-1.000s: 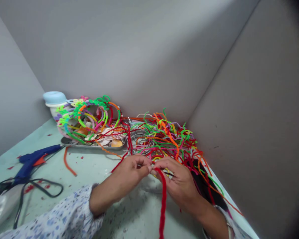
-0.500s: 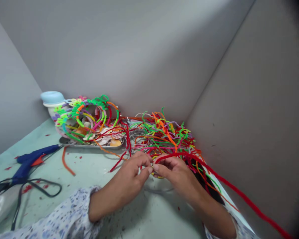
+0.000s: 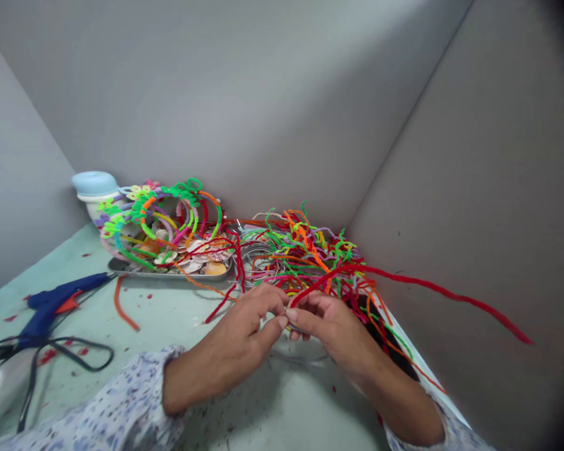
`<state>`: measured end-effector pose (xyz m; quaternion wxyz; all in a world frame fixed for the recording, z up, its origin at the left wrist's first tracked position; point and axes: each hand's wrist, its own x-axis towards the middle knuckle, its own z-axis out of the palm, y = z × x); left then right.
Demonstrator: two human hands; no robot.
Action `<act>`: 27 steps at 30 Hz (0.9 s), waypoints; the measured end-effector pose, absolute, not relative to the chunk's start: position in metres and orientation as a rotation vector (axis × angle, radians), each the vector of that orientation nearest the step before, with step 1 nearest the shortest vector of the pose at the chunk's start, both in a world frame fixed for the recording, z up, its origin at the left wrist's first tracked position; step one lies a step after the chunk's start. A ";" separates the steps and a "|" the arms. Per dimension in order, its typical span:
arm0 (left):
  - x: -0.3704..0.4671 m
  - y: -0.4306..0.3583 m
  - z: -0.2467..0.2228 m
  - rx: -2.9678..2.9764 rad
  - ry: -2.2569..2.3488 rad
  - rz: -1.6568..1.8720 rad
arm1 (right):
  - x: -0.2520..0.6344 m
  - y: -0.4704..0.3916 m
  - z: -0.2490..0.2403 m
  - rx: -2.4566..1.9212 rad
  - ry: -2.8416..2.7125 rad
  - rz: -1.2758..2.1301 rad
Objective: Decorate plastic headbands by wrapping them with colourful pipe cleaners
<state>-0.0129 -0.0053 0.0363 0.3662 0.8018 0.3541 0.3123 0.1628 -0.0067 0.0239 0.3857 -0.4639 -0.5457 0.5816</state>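
My left hand (image 3: 251, 326) and my right hand (image 3: 326, 322) meet at the middle of the table, thumbs and forefingers pinched close together. A long red pipe cleaner (image 3: 407, 277) comes out of the pinch, arches over my right hand and reaches far to the right with its end free. Part of a thin hoop (image 3: 301, 360) shows faintly below the fingers; both hands appear to grip it where the red pipe cleaner meets it. The exact meeting point is covered by my fingertips.
Beyond my hands lies a tangled heap of coloured pipe cleaners (image 3: 310, 250). A metal tray (image 3: 169, 274) of shells stands left of it, topped with decorated hoops (image 3: 153, 216). A blue glue gun (image 3: 51, 307) with a cable and a blue-lidded bottle (image 3: 96, 188) are at left.
The red pipe cleaner's free end has swung up and now shows fully, where before it ran off the lower right. Both hands stay pinched together, and the view has shifted slightly.
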 end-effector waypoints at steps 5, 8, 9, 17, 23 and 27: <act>-0.013 -0.004 0.036 2.014 0.913 0.808 | 0.162 -0.006 0.022 -1.188 -1.400 1.442; -0.011 -0.005 0.034 2.032 0.939 0.827 | 0.163 -0.006 0.020 -1.164 -1.392 1.446; -0.011 -0.005 0.034 2.040 0.946 0.833 | 0.163 -0.006 0.020 -1.155 -1.384 1.455; -0.010 -0.005 0.033 2.109 0.934 0.877 | 0.161 -0.008 0.019 -1.103 -1.283 1.550; -0.010 -0.007 0.031 2.185 0.941 0.895 | 0.159 -0.009 0.020 -1.135 -1.269 1.548; -0.010 -0.009 0.034 2.222 0.948 0.890 | 0.158 -0.010 0.018 -1.123 -1.234 1.588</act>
